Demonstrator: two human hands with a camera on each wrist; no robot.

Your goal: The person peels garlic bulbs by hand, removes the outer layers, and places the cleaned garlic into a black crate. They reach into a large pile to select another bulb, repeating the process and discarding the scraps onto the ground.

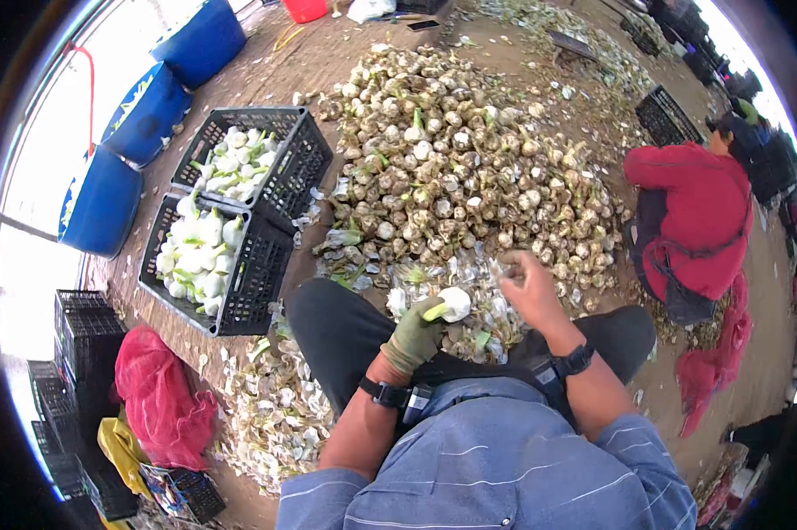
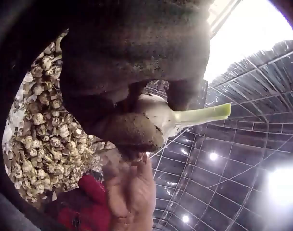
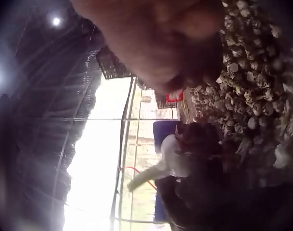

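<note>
In the head view, the gloved left hand (image 1: pixel 413 337) holds a white bulb (image 1: pixel 455 305) with a short green stem, over peeled skins between the legs. The left wrist view shows the gloved fingers curled round the bulb (image 2: pixel 155 111), its cut stem (image 2: pixel 204 115) sticking out. The bare right hand (image 1: pixel 533 291) is raised to the right of the bulb, apart from it, thumb and fingertips close together; whether a scrap of skin lies between them cannot be told. A large heap of unpeeled bulbs (image 1: pixel 443 168) lies in front.
Two black crates (image 1: pixel 266 265) of white bulbs stand at the left, with blue tubs (image 1: pixel 107 203) beyond them. A person in red (image 1: pixel 694 212) sits at the right. Loose skins (image 1: pixel 270 415) cover the floor at the lower left, near a red mesh sack (image 1: pixel 160 402).
</note>
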